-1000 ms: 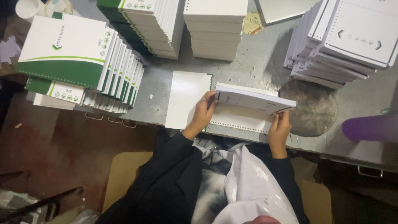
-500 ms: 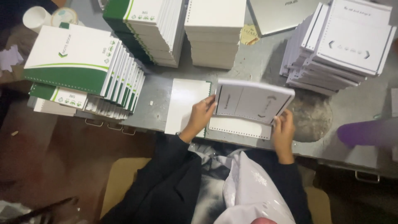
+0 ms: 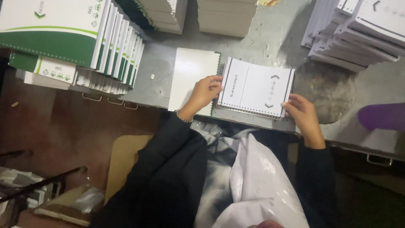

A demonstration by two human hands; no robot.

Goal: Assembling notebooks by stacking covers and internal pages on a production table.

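A white notebook block with a printed top page and a punched lower edge lies flat on the grey table in front of me. My left hand grips its left edge with the fingers curled over it. At its right lower corner, my right hand presses the edge. Left of the block a plain white cover sheet with a green punched edge lies flat, partly under my left hand.
Green-and-white notebooks are stacked and fanned at the far left. Tall white paper stacks stand at the back. Another pile of white printed blocks fills the back right. A purple object sits at the right edge.
The block was held tilted up off the table; it now lies flat, squared between both hands. The view has moved closer.
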